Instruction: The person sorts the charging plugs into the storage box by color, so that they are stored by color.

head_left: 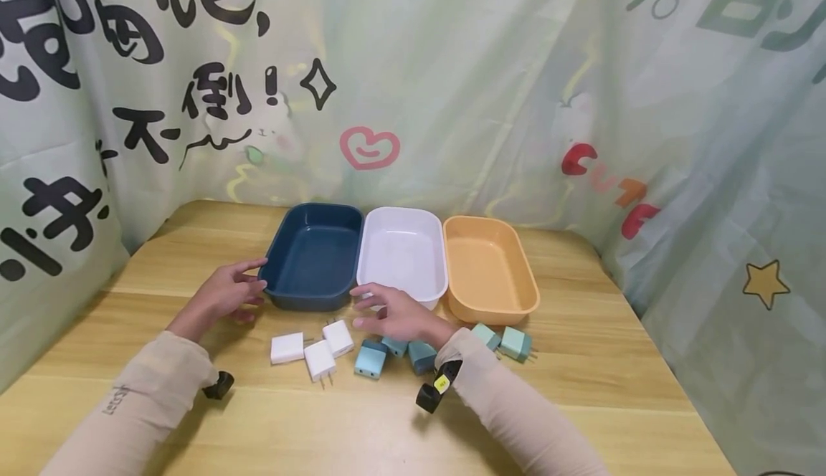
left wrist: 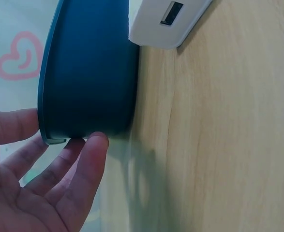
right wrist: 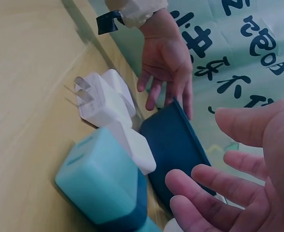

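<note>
At centre-left of the head view, the navy bin [head_left: 314,250] lies between the left hand [head_left: 227,291], fingers loosely spread at its left edge, contact unclear, and the right hand [head_left: 399,314], fingers relaxed near its front-right corner. Rightward stand white [head_left: 404,254] and orange bins [head_left: 490,268], inner floors visible.

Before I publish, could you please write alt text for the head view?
A person's left hand is beside a dark blue rectangular plastic basin, the right hand near its front right corner. A matching white basin and orange basin stand alongside on a wooden table, white wall chargers, blue chargers and green chargers in front.
</note>
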Demonstrator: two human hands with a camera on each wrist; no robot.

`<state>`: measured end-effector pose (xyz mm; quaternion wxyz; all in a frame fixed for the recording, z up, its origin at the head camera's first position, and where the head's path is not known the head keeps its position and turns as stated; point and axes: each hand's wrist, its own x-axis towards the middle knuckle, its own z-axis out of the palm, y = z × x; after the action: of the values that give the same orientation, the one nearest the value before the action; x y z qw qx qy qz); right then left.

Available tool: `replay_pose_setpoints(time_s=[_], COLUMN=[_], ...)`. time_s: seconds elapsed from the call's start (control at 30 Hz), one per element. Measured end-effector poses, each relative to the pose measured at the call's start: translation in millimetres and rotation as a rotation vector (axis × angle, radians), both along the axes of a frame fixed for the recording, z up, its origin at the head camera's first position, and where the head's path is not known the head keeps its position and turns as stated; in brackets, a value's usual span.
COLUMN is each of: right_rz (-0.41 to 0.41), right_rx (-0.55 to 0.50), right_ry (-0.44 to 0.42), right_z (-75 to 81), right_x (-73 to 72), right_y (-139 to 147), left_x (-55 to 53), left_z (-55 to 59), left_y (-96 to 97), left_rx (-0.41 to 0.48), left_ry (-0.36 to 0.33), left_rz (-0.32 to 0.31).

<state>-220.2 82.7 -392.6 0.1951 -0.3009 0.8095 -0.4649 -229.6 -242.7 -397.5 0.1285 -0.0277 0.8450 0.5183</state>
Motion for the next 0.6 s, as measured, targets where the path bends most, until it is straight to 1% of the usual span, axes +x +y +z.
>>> replay_pose_setpoints(time_s=[0.17, 0.27, 0.37, 0.47, 0.6], right_rz=[0.018, 0.031, 0.04, 0.024, 0.014], right_rx=[0.039, 0.083, 0.131, 0.17, 0.216], right_ry=[0.033, 0.025, 0.051, 0.089, 0.107], right_z=[-5.1, -9.5, -12.6, -11.8, -8.1], right_x=[3.0, 5.8, 6.1, 4.2, 1.2], right_y=[-8, -13, -18, -20, -21], left_x=[1.8, 4.9, 6.3, 3.6, -1.0], left_z=[-1.7, -3.8, -5.0, -4.4, -0.6], left_y=[-1.6, -4.0, -6.2, -5.7, -2.9], left_rx=[0.002, -0.003, -0.01, -0.013, -0.022], left_ry=[-0.002, -0.019, -0.026, -0.007, 0.005], left_rz=[0.001, 0.002, -0.001, -0.005, -0.006])
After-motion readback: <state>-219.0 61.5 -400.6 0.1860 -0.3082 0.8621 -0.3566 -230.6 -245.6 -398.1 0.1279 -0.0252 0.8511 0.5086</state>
